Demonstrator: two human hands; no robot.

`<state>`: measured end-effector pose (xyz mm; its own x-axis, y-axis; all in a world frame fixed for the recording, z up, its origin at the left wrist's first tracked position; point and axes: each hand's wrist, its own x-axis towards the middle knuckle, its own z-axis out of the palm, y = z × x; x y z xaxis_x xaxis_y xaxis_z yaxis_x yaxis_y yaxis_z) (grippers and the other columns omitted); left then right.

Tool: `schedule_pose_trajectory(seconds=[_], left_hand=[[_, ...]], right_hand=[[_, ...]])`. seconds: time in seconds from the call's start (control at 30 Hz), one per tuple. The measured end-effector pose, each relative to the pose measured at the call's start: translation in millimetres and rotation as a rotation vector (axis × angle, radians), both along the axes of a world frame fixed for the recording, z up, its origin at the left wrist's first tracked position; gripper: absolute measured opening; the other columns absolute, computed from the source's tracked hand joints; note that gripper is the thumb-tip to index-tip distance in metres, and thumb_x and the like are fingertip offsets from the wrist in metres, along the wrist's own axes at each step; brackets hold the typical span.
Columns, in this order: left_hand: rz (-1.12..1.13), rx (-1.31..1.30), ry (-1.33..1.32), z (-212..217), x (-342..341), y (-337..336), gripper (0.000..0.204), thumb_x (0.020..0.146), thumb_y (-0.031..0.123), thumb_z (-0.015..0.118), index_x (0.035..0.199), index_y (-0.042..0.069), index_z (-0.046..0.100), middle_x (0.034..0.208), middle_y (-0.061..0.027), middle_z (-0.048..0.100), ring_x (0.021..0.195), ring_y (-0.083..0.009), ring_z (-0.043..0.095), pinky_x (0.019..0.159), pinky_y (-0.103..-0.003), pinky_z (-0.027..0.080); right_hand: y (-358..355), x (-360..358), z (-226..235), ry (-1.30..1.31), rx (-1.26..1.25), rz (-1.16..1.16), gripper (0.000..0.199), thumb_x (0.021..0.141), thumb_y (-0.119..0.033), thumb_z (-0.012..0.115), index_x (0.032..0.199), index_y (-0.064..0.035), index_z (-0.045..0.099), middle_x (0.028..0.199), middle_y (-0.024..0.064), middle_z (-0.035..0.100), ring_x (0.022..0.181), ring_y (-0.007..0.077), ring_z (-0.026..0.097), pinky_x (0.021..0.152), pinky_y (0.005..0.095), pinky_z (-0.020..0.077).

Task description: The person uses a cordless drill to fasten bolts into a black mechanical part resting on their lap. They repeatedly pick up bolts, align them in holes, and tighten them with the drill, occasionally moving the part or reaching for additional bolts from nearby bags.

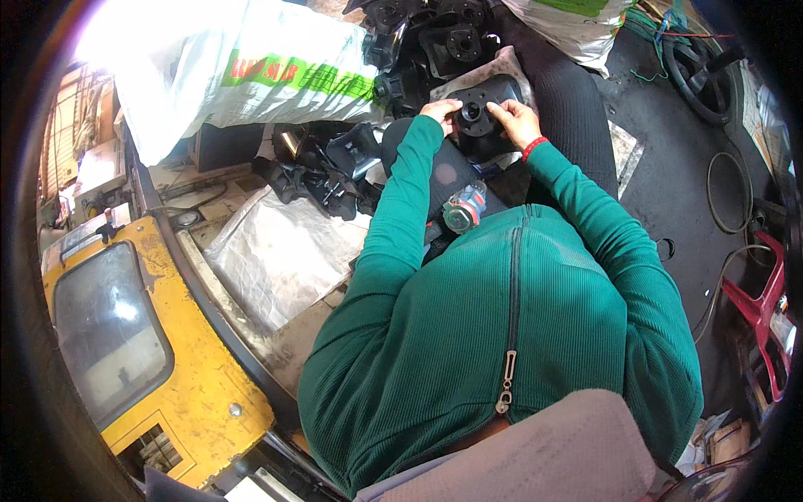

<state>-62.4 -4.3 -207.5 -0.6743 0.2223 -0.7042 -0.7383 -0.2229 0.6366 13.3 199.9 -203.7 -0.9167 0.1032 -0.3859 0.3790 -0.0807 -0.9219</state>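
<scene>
A black moulded part [477, 132] with a round, holed hub in its middle is between my hands, over my lap. My left hand [440, 114] pinches its left edge with thumb and fingers. On the opposite edge, my right hand [517, 123] grips it, the thumb pressed close to the hub. Some fingers of both hands are hidden under the part. Just beyond it, several similar black parts [458, 43] lie heaped. A clear bottle-like object [465, 207] with red and blue on it rests in my lap.
A large white sack [293, 79] stands at the left, with more black parts [335, 167] in front of it. Another white sack [577, 33] is at the far right. A yellow machine [201, 393] is near left; a red frame [761, 301] and a looped cable [711, 197] lie right.
</scene>
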Motion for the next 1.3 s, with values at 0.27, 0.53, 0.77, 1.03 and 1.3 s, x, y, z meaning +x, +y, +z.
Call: schedule_pose_trajectory(seconds=[0.27, 0.53, 0.77, 1.03, 1.3], left_hand=[[0.005, -0.068, 0.061, -7, -2, 0, 0.016, 0.081, 0.0, 0.066, 0.096, -0.001, 0.062, 0.092, -0.012, 0.066, 0.082, -0.0238, 0.066, 0.076, -0.04, 0.056], [0.037, -0.064, 0.058, -4, 9, 12, 0.023, 0.085, 0.007, 0.066, 0.105, -0.002, 0.062, 0.098, -0.0107, 0.066, 0.087, -0.022, 0.065, 0.078, -0.038, 0.056], [0.045, -0.172, 0.271, -27, 21, 18, 0.023, 0.089, 0.017, 0.063, 0.105, 0.0, 0.064, 0.088, -0.0031, 0.067, 0.073, -0.0136, 0.063, 0.066, -0.031, 0.054], [-0.116, -0.697, 0.433, -1, 28, 28, 0.03, 0.088, 0.024, 0.065, 0.109, 0.003, 0.065, 0.092, -0.002, 0.067, 0.073, -0.0084, 0.058, 0.067, -0.025, 0.048], [-1.271, -0.718, 0.578, 149, 137, -70, 0.063, 0.07, 0.021, 0.072, 0.129, 0.009, 0.05, 0.104, -0.0107, 0.058, 0.087, -0.0187, 0.059, 0.076, -0.034, 0.05]], right_hand=[[0, -1, -4, -0.013, -0.009, 0.02, 0.041, 0.081, -0.043, 0.069, 0.068, -0.0056, 0.058, 0.061, 0.0009, 0.056, 0.053, 0.0097, 0.053, 0.049, 0.0278, 0.0457], [12, 1, -18, -0.083, -0.036, 0.041, 0.034, 0.081, -0.039, 0.071, 0.07, -0.0103, 0.056, 0.071, -0.0034, 0.054, 0.063, 0.0069, 0.051, 0.054, 0.0252, 0.0482], [10, -2, -19, -0.126, -0.051, 0.032, 0.034, 0.081, -0.038, 0.071, 0.072, -0.0104, 0.055, 0.071, -0.0037, 0.053, 0.067, 0.0068, 0.053, 0.057, 0.026, 0.0515], [13, -1, -33, -0.079, 0.069, 0.062, 0.035, 0.082, -0.039, 0.07, 0.071, -0.0094, 0.054, 0.068, -0.0029, 0.052, 0.063, 0.0073, 0.051, 0.055, 0.027, 0.0507], [14, -1, -31, -0.044, 0.262, 0.062, 0.037, 0.081, -0.04, 0.071, 0.075, -0.0052, 0.058, 0.068, -0.0002, 0.054, 0.063, 0.0073, 0.053, 0.053, 0.0273, 0.0508]])
